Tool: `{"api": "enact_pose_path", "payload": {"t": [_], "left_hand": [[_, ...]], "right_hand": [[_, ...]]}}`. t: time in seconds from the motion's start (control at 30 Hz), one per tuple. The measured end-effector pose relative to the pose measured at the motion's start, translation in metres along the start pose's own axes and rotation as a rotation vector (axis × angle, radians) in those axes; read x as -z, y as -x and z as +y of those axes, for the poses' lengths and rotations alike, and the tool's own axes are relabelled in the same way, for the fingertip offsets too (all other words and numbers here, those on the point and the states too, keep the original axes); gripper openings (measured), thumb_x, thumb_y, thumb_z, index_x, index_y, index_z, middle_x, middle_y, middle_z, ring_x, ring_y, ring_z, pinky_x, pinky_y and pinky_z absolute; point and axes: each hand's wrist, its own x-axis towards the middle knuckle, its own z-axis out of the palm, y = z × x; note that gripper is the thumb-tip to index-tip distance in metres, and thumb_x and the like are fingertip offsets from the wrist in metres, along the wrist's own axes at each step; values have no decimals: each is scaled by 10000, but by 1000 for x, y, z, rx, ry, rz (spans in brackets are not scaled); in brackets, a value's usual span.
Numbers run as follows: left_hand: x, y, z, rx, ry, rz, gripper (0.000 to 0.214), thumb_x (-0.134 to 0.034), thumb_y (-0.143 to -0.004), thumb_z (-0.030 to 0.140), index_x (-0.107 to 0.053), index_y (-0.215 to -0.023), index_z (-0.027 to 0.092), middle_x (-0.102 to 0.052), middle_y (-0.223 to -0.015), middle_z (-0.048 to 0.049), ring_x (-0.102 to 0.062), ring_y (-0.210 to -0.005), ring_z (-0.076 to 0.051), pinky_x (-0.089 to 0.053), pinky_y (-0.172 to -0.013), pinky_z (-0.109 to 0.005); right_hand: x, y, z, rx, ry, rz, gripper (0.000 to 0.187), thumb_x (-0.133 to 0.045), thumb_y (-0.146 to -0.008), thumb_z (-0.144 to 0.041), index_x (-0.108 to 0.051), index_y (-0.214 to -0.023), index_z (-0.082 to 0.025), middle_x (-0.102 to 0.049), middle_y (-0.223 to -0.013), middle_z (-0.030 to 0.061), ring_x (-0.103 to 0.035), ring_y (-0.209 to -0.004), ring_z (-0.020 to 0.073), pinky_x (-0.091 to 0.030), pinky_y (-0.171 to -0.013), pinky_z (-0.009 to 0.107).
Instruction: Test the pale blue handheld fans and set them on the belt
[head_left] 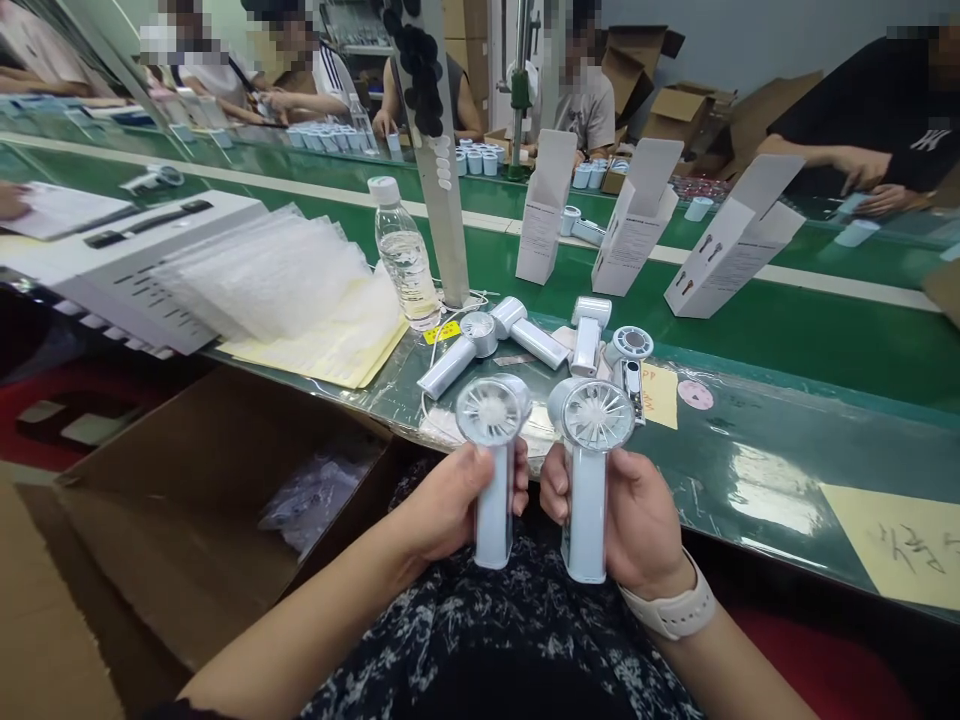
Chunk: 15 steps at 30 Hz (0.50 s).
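Your left hand (450, 505) was clasped around one pale-blue handheld fan (493, 505), your right hand (643, 518) around a second fan (587, 510). You held both upright above your lap (517, 630), side by side but apart. Loose fans (541, 343) lay on the green workbench (720, 460) beyond, near a water bottle (406, 255).

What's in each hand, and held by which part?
Left hand: a handheld fan, by its handle. Right hand: a second fan, also by its handle.
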Motion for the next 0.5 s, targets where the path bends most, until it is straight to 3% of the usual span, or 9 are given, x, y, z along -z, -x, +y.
{"api": "enact_pose_path", "payload": {"t": [0.13,0.23,0.37,0.5], "left_hand": [[-1,-1,5,-30,98,-30,630,-673,-741,703,-676,-959,112,-620,-786,-65,-570,-678,-141,-488,-648,-256],[-2,-1,11,-52,145,-30,476,-707,-802,555,-673,-966,109,-657,-874,-80,-614,-735,-162,-501,-686,-271],[0,-1,11,-82,142,-36,312,-722,-785,316,-618,-1021,140,-700,-977,-85,-680,-810,-210,-510,-746,-311],[5,-1,5,-86,46,-1,329,-676,-811,210,-545,-1113,191,-728,-1041,-84,-717,-914,-254,-528,-836,-373]], "right_hand": [[1,-1,2,14,-4,7,292,-518,-877,-484,-606,-835,-209,-608,-742,35,-516,-555,160,-423,-523,301],[3,-3,2,37,-64,75,252,-597,-818,-457,-628,-854,-209,-622,-848,42,-536,-621,165,-436,-490,286],[5,-3,4,87,-71,188,204,-646,-787,-400,-674,-825,-201,-624,-734,44,-559,-668,187,-472,-496,278],[9,-2,5,121,-34,274,249,-660,-787,-412,-720,-890,-194,-704,-801,65,-635,-721,211,-566,-672,358]]}}
